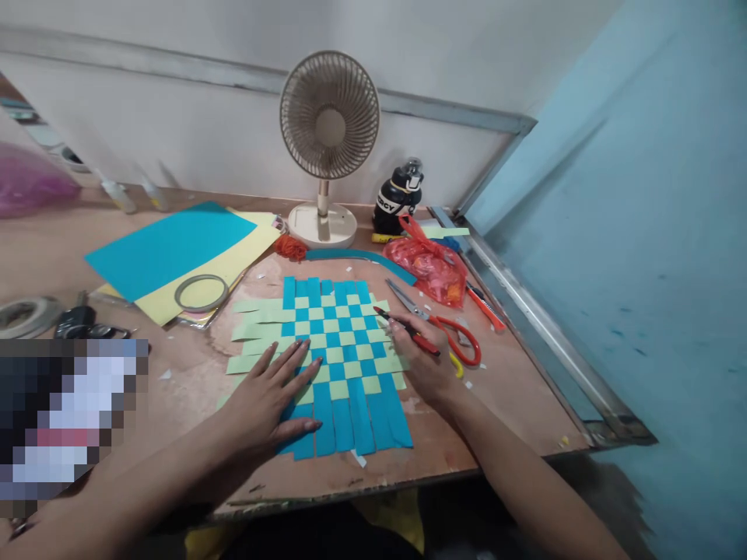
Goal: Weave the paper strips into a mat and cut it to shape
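On the counter, near middle, lies the paper mat: checkered centre woven, strip ends still uneven and loose. The left hand rests spread on it; the right hand grips a red pen (seemingly).

Blue and pale-green checkered paper weave

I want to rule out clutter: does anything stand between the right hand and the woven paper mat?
Nothing visible does. The right hand holds a red-and-black tool, its tip at the right side of the woven paper mat. The scissors lie beyond the hand.
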